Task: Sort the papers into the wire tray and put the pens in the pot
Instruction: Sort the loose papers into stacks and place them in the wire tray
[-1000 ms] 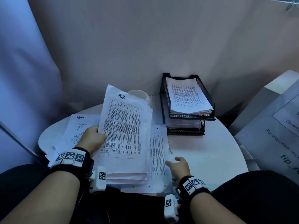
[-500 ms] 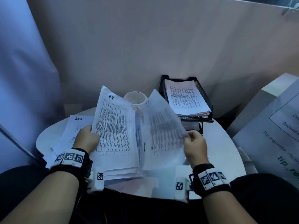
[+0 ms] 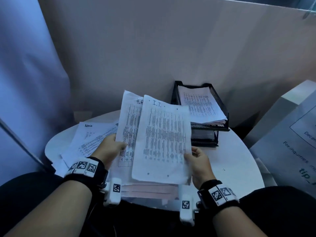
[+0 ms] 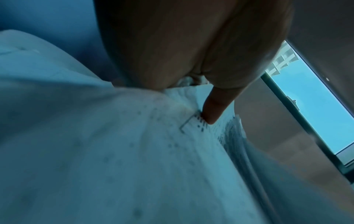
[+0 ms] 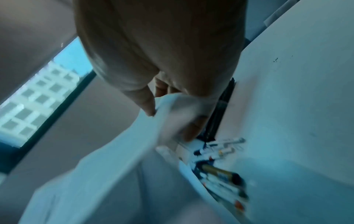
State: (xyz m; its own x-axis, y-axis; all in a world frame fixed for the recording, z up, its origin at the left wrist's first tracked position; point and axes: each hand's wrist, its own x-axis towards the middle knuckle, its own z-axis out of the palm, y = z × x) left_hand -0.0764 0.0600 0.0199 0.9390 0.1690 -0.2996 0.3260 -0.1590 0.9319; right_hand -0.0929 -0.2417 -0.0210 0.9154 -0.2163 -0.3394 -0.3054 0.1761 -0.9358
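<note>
My left hand (image 3: 112, 146) grips a stack of printed papers (image 3: 130, 127) headed "H.R." by its left edge, thumb (image 4: 212, 109) on the top sheet. My right hand (image 3: 195, 157) pinches the right edge of a sheet headed "I.T." (image 3: 164, 139), held in front of that stack. The black two-tier wire tray (image 3: 220, 106) stands at the back right of the round white table (image 3: 227, 161) with papers (image 3: 200, 105) in its top tier. Several pens (image 5: 222, 151) lie on the table under the lifted sheet, seen only in the right wrist view. The pot is hidden behind the papers.
More loose sheets, one headed "Admin" (image 3: 90, 134), lie on the table's left side. A pale pink stack (image 3: 150, 189) sits at the near edge under the held papers. A beige partition wall rises behind the table. A white box with printed text (image 3: 290, 139) stands to the right.
My right hand picked a sheet up from the table, swung it over and now holds it upright, face toward me, in front of the H.R. stack. The left hand barely moved.
</note>
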